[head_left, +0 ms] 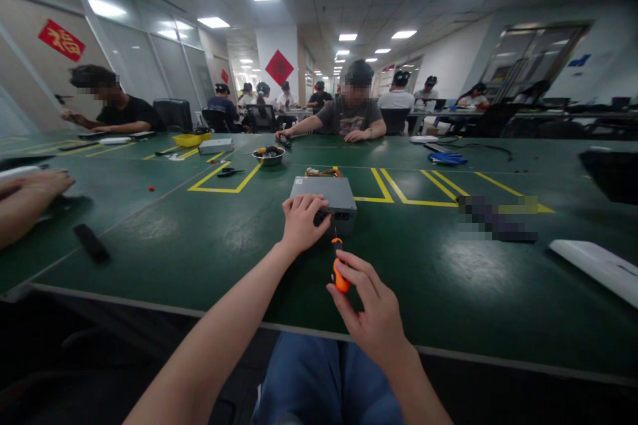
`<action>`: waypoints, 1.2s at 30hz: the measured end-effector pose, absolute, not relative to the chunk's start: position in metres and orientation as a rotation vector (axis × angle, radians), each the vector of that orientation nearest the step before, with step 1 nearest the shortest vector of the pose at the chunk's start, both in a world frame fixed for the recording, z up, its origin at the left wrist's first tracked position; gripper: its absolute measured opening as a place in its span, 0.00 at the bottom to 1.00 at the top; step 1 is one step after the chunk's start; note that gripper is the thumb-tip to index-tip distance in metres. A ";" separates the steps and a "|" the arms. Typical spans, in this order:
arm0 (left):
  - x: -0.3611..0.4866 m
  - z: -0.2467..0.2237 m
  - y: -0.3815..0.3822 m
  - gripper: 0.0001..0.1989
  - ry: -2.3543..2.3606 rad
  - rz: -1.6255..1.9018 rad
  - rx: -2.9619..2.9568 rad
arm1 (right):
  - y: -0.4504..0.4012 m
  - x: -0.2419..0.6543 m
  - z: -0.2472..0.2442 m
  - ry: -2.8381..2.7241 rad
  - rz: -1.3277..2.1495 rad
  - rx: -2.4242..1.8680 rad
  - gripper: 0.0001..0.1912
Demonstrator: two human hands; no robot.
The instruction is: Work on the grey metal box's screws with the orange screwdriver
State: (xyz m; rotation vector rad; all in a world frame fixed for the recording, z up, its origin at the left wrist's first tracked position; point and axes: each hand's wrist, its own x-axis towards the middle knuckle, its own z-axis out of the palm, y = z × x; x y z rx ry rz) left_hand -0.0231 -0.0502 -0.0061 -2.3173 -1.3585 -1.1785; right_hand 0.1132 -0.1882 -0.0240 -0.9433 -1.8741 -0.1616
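Note:
A grey metal computer power supply unit [326, 191] sits on the green tabletop in front of me, its power socket side facing me and a bundle of coloured wires [321, 172] behind it. My left hand [304, 220] grips its near left corner, fingers over the top and thumb at the front face. In my right hand [371, 299] is an orange and black screwdriver [341, 273], held between thumb and fingers. The screwdriver's thin shaft points away from me, toward the socket side of the unit. Whether its tip touches the metal I cannot tell.
A metal bowl [268, 156] of small items and a yellow tray [191, 139] stand farther back. Blue gloves [447, 158] lie back right, a white object [598, 265] right. Another person's hand [47, 187] is at far left, near a black object [91, 243]. A person [349, 106] sits opposite.

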 end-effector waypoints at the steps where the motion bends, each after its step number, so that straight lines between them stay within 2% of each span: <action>1: -0.023 -0.006 -0.050 0.10 -1.361 -1.179 -2.315 | -0.187 0.114 -0.026 -1.854 -0.167 -0.951 0.12; 3: -0.023 -0.006 -0.050 0.10 -1.363 -1.178 -2.312 | -0.185 0.114 -0.028 -1.830 -0.154 -0.964 0.11; 9: -0.023 -0.007 -0.050 0.10 -1.351 -1.174 -2.308 | -0.185 0.112 -0.023 -1.957 -0.104 -1.004 0.18; 14: -0.023 -0.007 -0.049 0.09 -1.345 -1.177 -2.310 | -0.186 0.111 -0.023 -1.976 -0.069 -1.008 0.17; 20: -0.023 -0.008 -0.049 0.10 -1.355 -1.171 -2.308 | -0.181 0.112 -0.032 -1.834 -0.256 -1.015 0.13; 25: -0.023 -0.008 -0.049 0.09 -1.347 -1.182 -2.300 | -0.181 0.112 -0.031 -1.919 -0.252 -1.004 0.16; 29: -0.023 -0.008 -0.048 0.09 -1.332 -1.194 -2.293 | -0.183 0.112 -0.028 -2.003 -0.180 -1.016 0.14; 32: -0.023 -0.009 -0.048 0.09 -1.322 -1.199 -2.294 | -0.183 0.113 -0.028 -2.022 -0.119 -1.008 0.19; 34: -0.023 -0.009 -0.048 0.09 -1.320 -1.201 -2.294 | -0.183 0.114 -0.029 -2.007 -0.158 -0.994 0.20; 36: -0.023 -0.009 -0.048 0.09 -1.320 -1.200 -2.293 | -0.182 0.114 -0.031 -1.934 -0.230 -0.989 0.17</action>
